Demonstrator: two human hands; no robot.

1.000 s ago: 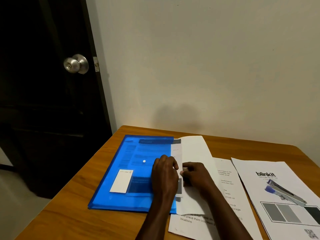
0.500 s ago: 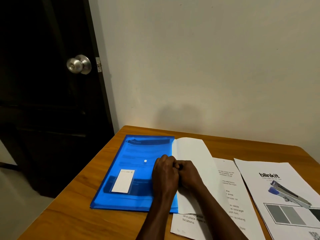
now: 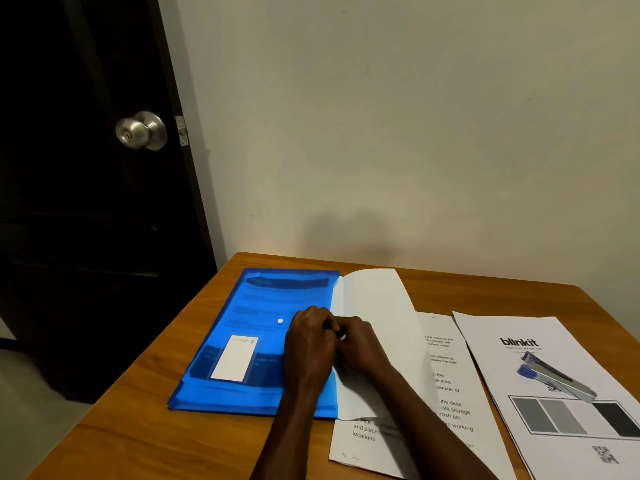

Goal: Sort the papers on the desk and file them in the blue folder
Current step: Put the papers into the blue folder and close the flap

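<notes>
Head view: two hands (image 3: 309, 345) (image 3: 362, 349), one blue folder (image 3: 249, 306), three papers (image 3: 375, 306) (image 3: 448, 393) (image 3: 512, 379), one stapler (image 3: 554, 377).

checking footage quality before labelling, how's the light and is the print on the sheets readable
Head view: dim warm light, a soft shadow on the pale wall; head view: the dark door is almost black, detail lost; head view: the blinkit heading on the white printed sheet reads clearly, smaller print is blurred.

Desk corner in a home study or small office.
A wooden desk (image 3: 138, 427) stands against a plain painted wall (image 3: 381, 133) beside a dark door (image 3: 86, 237) with 1 round metal knob (image 3: 142, 130); a blue folder (image 3: 259, 306), printed papers (image 3: 502, 386) and a stapler (image 3: 554, 375) lie on it.
</notes>
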